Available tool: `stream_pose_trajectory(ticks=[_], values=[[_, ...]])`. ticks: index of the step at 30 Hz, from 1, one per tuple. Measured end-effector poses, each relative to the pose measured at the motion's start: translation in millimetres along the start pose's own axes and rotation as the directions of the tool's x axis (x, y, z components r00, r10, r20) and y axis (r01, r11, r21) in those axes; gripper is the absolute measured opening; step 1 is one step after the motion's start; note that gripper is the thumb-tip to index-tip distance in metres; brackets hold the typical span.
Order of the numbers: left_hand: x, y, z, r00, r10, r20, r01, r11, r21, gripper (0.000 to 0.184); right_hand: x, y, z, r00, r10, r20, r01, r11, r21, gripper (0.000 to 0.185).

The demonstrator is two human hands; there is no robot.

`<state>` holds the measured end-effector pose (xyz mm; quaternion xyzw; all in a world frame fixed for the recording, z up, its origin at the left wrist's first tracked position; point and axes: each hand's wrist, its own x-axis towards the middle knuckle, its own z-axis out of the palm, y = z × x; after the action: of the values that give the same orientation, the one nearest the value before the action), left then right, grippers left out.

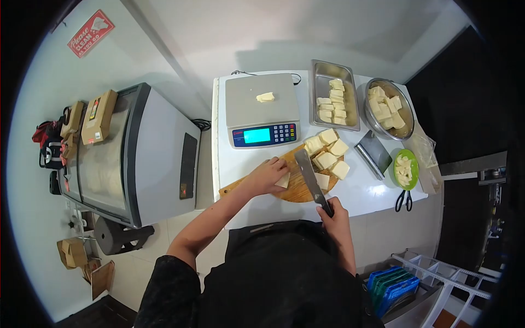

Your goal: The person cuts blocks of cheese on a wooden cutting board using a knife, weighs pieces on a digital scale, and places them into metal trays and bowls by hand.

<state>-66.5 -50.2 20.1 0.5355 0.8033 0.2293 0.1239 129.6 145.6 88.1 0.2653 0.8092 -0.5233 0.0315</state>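
My right hand [336, 220] grips the black handle of a large knife [309, 176], its broad blade angled up and left over the round wooden cutting board [298, 192]. My left hand [268, 176] has its fingers curled on a pale yellow block [283, 181], which looks like butter, at the board's left part; the fingers partly hide it. Right of the blade, another pale piece [322, 181] lies on the board. Several thick butter-like blocks [326, 159] are piled at the board's upper right.
A digital scale [262, 117] carries a small pale piece [266, 97]. Behind the board are a steel pan [354, 117] and a steel bowl [410, 121], both holding blocks. At right lie a metal scraper [377, 150], a green bowl [414, 164] of scraps and scissors [403, 201]. A chest freezer [164, 147] stands left.
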Motion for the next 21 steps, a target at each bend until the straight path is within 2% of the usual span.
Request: stream_pose_trajectory(ticks=[2,4,5,7,9,12,13,16,17,20,21], values=[[2,1,2,0.999,-0.017,-0.047,0.016,1.0,-0.025,0.053,-3,3,-3,0.991,0.109,0.078,-0.115,0.99,0.08,0.02],[3,2,2,0.985,-0.071,-0.154,0.059,0.995,-0.083,0.048,-5,11,-3,0.991,0.107,0.075,-0.114,0.988,0.103,0.02],[6,3,-1,0.985,-0.071,-0.156,0.059,0.995,-0.078,0.048,-4,11,-2,0.991,0.106,0.077,-0.115,0.986,0.119,0.02],[10,9,-6,0.968,-0.182,-0.172,0.161,0.979,-0.128,0.045,0,7,-3,0.991,0.108,0.082,-0.118,0.984,0.132,0.02],[9,11,-4,0.956,-0.242,-0.168,0.215,0.963,-0.164,0.044,4,6,-6,0.977,0.167,0.13,-0.187,0.97,0.155,0.019],[15,1,-9,0.877,-0.48,-0.035,0.393,0.757,-0.521,0.046,7,6,-10,0.956,0.223,0.19,-0.252,0.957,0.144,0.019],[15,-2,-9,0.876,-0.48,-0.038,0.392,0.758,-0.521,0.046,10,7,-13,0.942,0.25,0.224,-0.281,0.952,0.119,0.021],[13,-8,-10,0.856,-0.516,0.01,0.386,0.627,-0.677,0.049,16,2,-16,0.915,0.291,0.28,-0.328,0.94,0.097,0.022],[13,-6,-9,0.855,-0.518,0.008,0.386,0.627,-0.677,0.049,17,-1,-16,0.901,0.309,0.304,-0.354,0.93,0.104,0.022],[12,5,-4,0.858,-0.507,-0.083,0.405,0.768,-0.495,0.048,20,-6,-13,0.871,0.321,0.371,-0.39,0.912,0.125,0.021],[11,9,-2,0.856,-0.509,-0.089,0.406,0.769,-0.494,0.048,21,-6,-11,0.855,0.316,0.412,-0.402,0.905,0.139,0.02]])
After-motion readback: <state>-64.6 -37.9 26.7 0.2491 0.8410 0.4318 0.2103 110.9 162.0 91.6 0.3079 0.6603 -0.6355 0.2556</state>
